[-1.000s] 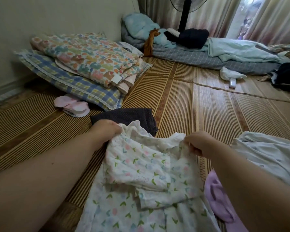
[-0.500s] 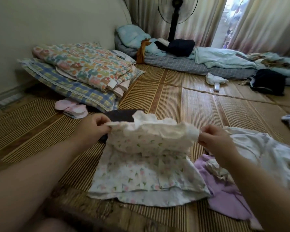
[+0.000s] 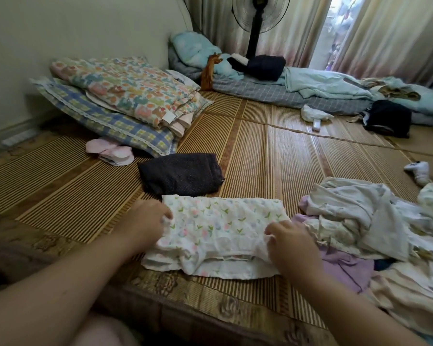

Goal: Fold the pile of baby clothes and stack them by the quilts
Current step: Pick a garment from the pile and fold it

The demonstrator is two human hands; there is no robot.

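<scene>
Bamboo mat (image 3: 273, 151), dead centre: floral baby garment (image 3: 223, 226), folded into a wide flat band, lower layers peeking out along the near edge.

Pinches its 9 o'clock edge with left hand (image 3: 148, 221), fingers curled onto the cloth. Grips the fold near its 4 o'clock corner with right hand (image 3: 293, 243), fingers bent and bunching the fabric.

At 12 o'clock, just beside the band: dark folded garment (image 3: 180, 173), flat on the mat.

At 3 o'clock, touching: unfolded pile of pale clothes (image 3: 373, 221), lilac piece (image 3: 343, 268) at its base.

At 10 o'clock, well apart, against the wall: stacked quilts (image 3: 130, 88), floral one on top of a blue plaid one (image 3: 105, 121). Pink pads (image 3: 110, 152) just beside the plaid edge.

At 2 o'clock, alone on the mat: white sock (image 3: 419, 172).

Far back at 12 o'clock: standing fan (image 3: 258, 18) behind rumpled bedding (image 3: 323, 83).
</scene>
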